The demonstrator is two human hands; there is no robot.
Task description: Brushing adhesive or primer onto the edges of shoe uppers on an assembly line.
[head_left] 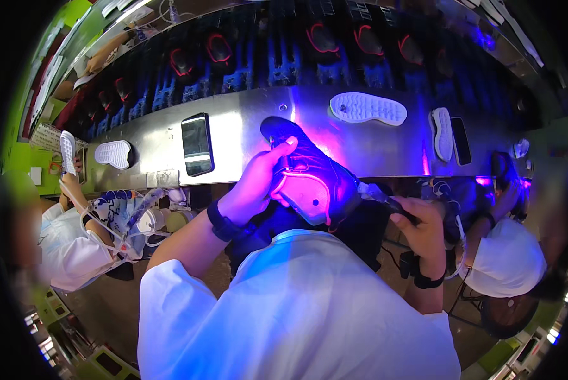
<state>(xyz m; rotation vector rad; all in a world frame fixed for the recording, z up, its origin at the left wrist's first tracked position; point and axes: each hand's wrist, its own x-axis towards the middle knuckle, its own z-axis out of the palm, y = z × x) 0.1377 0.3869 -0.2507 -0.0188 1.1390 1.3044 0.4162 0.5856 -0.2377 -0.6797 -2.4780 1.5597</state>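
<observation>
My left hand (258, 180) grips a dark shoe upper (322, 161), its thumb on the top and its fingers near the opening. The upper is tilted over the table's near edge, toe pointing away. Its opening shows a pale lining that glows pink and purple under violet light, with a reddish edge. In my right hand (422, 223) is a brush (401, 208) with a dark handle. The brush's pale tip is at the right side of the upper, near the heel; whether it touches is too small to tell.
On the metal table (246, 114) lie a phone (197, 144), a white sole (367, 109), another sole (113, 154) and a sole (443, 134) beside a second phone (461, 140). Behind runs a dark rack (284, 57) holding several shoe uppers. Co-workers sit on both sides.
</observation>
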